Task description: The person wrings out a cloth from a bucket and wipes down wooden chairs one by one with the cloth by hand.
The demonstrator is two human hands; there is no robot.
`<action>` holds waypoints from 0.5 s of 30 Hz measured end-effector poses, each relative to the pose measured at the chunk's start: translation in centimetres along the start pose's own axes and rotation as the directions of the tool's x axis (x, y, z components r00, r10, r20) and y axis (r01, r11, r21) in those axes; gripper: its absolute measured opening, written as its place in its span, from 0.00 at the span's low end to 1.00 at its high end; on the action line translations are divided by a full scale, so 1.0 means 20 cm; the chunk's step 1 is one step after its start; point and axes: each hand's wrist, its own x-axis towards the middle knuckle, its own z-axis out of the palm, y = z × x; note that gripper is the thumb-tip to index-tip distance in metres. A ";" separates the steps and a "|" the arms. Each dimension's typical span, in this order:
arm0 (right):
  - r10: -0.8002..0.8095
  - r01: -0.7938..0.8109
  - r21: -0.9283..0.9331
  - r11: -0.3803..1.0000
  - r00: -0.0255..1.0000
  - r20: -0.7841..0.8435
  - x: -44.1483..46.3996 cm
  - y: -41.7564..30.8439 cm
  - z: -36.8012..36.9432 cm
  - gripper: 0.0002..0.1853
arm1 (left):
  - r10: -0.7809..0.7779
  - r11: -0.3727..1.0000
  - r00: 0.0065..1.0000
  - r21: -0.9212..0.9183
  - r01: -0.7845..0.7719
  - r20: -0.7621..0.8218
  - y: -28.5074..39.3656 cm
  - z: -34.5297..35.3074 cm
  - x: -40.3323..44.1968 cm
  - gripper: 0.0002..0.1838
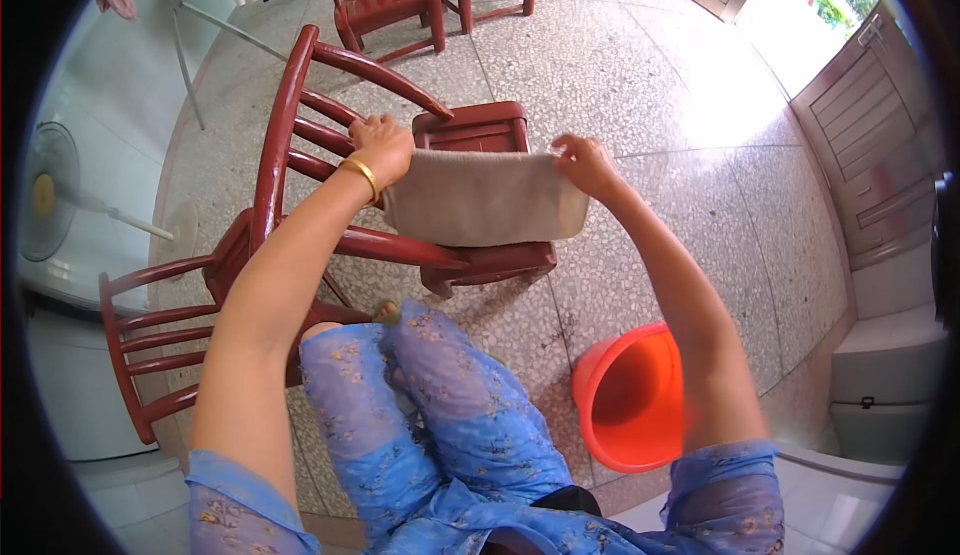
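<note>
Left hand (381,151) and right hand (588,166) grasp a cloth (485,200) by its upper corners, long axis running left to right over a red chair (470,125).

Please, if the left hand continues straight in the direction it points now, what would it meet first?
Probably the curved red wooden bar just beyond the left hand, though depth is unclear: the hand might pass above it.

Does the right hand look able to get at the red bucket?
Probably yes: the red bucket stands open with nothing seen in the way, though the right hand must first leave the cloth.
</note>
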 end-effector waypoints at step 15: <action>0.635 -0.762 0.644 0.062 0.528 0.564 -0.26 0.64 0.78 0.54 | 0.353 0.678 0.929 -0.654 -0.335 -0.110 0.65 0.25 -0.54 0.20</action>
